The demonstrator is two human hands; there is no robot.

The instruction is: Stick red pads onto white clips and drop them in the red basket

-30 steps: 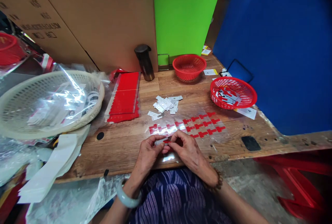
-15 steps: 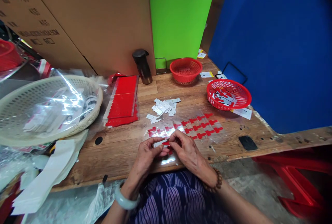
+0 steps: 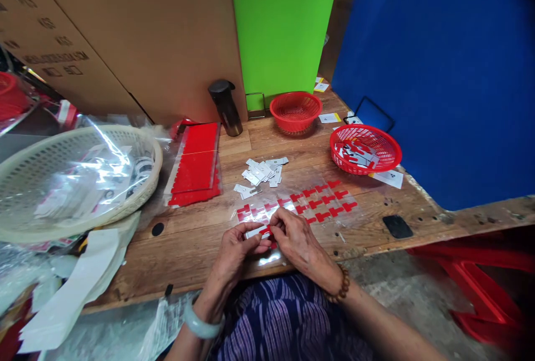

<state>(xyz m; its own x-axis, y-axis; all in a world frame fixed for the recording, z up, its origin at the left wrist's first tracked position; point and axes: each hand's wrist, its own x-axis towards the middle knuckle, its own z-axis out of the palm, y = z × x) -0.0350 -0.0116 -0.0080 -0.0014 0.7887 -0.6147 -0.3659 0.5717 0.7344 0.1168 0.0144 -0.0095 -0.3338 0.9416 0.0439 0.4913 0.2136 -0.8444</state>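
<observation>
My left hand [image 3: 239, 248] pinches a small white card [image 3: 252, 233] between thumb and fingers, near the table's front edge. At the card's right end sits a red sticker [image 3: 266, 232], partly hidden by fingers. My right hand [image 3: 297, 243] is closed at that same end, its thumb and forefinger pressed on the red sticker. Beneath and beyond both hands lies a clear sheet bearing rows of red T-shaped stickers [image 3: 322, 217]. Past the sheet is a loose pile of white cards [image 3: 262, 171].
A red basket [image 3: 366, 150] at the right holds white and red pieces; another red basket [image 3: 296, 111] stands farther back. Left are red sheets [image 3: 194, 158], a black bottle [image 3: 226, 107] and a large cream basket [image 3: 146, 187]. Card and coloured panels stand behind. A red stool [image 3: 472, 272] is lower right.
The right fingertips have shifted slightly on the red sticker, which now looks flatter against the card. The whole view has drifted a little; the left hand keeps its hold.
</observation>
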